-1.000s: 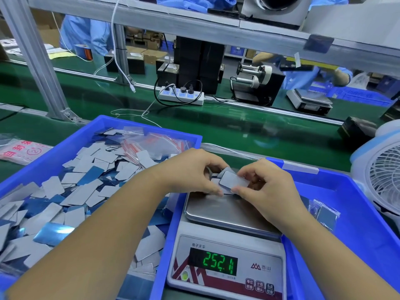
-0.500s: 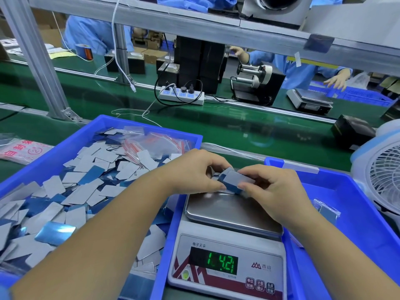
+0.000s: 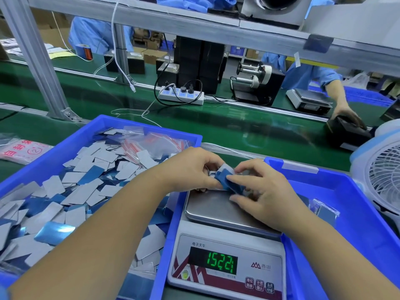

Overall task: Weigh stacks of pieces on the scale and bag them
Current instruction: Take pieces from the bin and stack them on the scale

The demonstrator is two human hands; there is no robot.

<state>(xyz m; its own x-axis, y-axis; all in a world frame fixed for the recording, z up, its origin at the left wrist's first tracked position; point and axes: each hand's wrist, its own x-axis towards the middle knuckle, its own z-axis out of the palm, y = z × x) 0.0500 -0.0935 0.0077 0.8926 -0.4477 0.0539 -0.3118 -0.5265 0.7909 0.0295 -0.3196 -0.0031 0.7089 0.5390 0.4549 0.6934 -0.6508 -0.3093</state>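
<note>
A white digital scale (image 3: 225, 263) with a steel pan (image 3: 212, 211) stands between two blue bins; its green display shows digits. Over the pan's far edge both hands hold a small stack of blue and grey pieces (image 3: 227, 179). My left hand (image 3: 190, 169) grips the stack's left end. My right hand (image 3: 259, 191) pinches the right end, its fingers curled over the stack and reaching down to the pan. The left blue bin (image 3: 71, 139) holds several loose grey and blue pieces (image 3: 84, 187) and clear zip bags (image 3: 155, 144).
A second blue bin (image 3: 355, 213) on the right holds a filled clear bag (image 3: 324, 210). A white fan (image 3: 383, 176) stands at the far right. Behind runs a green conveyor (image 3: 216, 126) with a power strip (image 3: 181, 96); another person's hand (image 3: 346, 113) reaches to a black box.
The stack has tilted down toward the pan in both hands, its blue face now showing. The scale reading has changed. The other person's arm has reached to the black box.
</note>
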